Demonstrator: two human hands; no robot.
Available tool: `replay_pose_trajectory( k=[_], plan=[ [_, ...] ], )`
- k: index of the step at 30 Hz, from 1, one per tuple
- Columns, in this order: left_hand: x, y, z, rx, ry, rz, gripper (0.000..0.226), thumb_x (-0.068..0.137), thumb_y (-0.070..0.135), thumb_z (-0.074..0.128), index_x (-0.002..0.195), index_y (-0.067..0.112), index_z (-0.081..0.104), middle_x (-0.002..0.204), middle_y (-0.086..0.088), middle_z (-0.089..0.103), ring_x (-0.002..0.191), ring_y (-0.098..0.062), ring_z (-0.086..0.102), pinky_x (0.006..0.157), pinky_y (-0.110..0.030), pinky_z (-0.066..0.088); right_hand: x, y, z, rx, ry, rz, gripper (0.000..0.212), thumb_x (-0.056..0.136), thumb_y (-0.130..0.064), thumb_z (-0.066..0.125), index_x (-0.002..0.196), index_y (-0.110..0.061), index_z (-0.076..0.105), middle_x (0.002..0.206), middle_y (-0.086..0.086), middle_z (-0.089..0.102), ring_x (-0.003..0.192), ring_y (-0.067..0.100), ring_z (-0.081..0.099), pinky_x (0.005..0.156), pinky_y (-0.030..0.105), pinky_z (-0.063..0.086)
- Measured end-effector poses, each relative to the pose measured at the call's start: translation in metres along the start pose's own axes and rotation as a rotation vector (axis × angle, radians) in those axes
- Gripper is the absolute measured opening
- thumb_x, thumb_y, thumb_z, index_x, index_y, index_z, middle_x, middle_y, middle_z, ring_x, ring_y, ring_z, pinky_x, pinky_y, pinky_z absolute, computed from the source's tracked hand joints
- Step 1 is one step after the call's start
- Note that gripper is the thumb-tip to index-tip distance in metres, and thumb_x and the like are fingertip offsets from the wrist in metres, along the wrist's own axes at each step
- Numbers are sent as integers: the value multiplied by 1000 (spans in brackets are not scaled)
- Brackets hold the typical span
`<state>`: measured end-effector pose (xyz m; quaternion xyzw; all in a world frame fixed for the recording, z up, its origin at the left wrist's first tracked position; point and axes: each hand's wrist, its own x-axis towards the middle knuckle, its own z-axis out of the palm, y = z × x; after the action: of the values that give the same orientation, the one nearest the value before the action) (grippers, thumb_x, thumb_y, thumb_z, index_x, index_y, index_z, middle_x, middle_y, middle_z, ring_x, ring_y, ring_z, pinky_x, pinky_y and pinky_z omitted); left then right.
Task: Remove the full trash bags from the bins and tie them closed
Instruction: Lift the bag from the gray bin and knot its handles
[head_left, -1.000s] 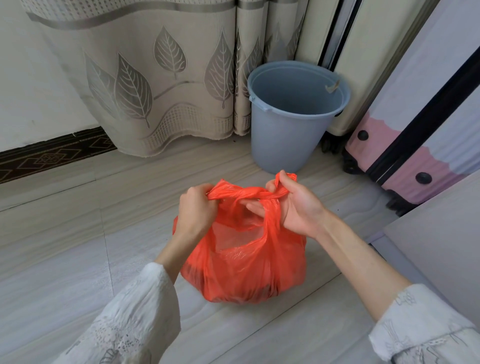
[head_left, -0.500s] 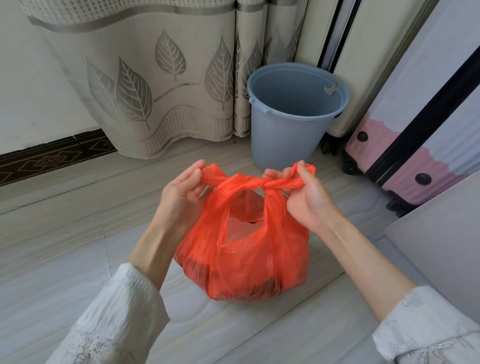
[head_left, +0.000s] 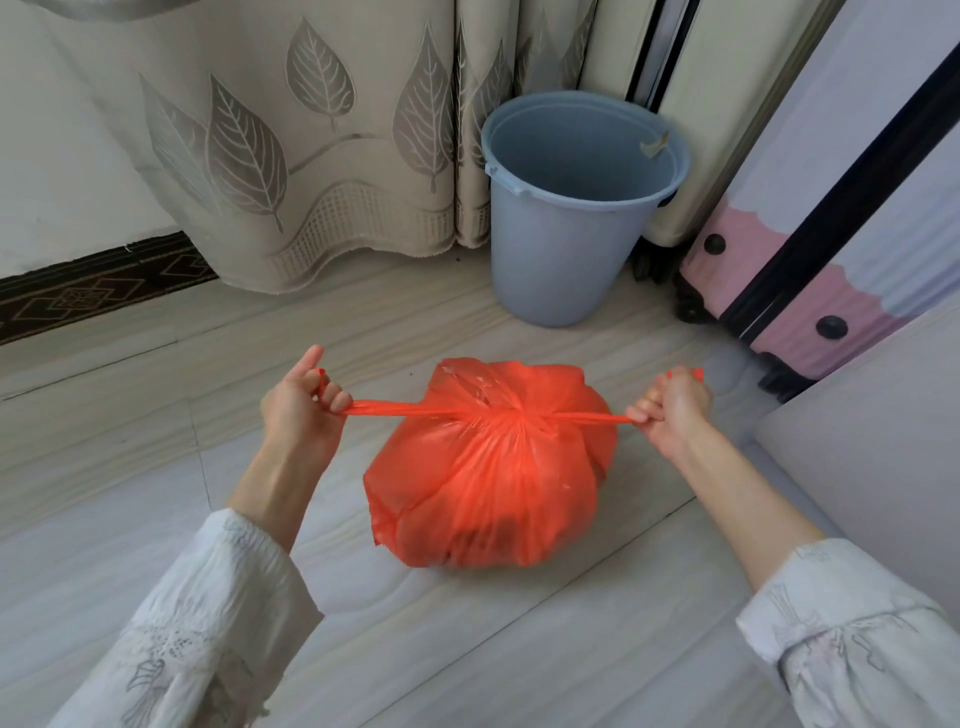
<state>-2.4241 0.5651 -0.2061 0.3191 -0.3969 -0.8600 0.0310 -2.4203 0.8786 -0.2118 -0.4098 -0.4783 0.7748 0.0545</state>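
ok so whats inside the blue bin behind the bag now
The blue bin shows only bare inner wall and a pale scrap stuck at its rim; no liner is visible. Its bottom is hidden by the near wall, so anything lying there cannot be seen.

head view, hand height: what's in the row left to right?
left hand → left handle strip → knot on the orange trash bag → right handle strip → right hand
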Motion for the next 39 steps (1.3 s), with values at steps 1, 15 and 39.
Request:
replay_pose_trajectory(
  k=[1,15,39],
  plan=[
    [1,-1,-2,5,27,-4,56,84,-11,18,133,3,39,34,9,25,30,-5,21,34,-16,21,2,1,-4,-8,19,-1,38,94,-14,19,57,-18,21,25,-8,16,20,7,12,34,4,19],
    [-1,7,2,-45,-118,113,7,94,14,42,92,20,46,72,3,48,61,-12,50,64,-23,47,-12,6,-26,86,-67,73,31,98,-35,35,92,-9,51,78,9,55,77,19,60,75,33,47],
    [-46,-71,59,347,-412,17,39,100,32,21,64,19,31,34,13,22,32,-3,18,42,-21,27,-54,28,21,16,-305,-95,50,100,-40,27,55,-18,25,32,-12,19,25,5,17,36,15,23]
  ],
)
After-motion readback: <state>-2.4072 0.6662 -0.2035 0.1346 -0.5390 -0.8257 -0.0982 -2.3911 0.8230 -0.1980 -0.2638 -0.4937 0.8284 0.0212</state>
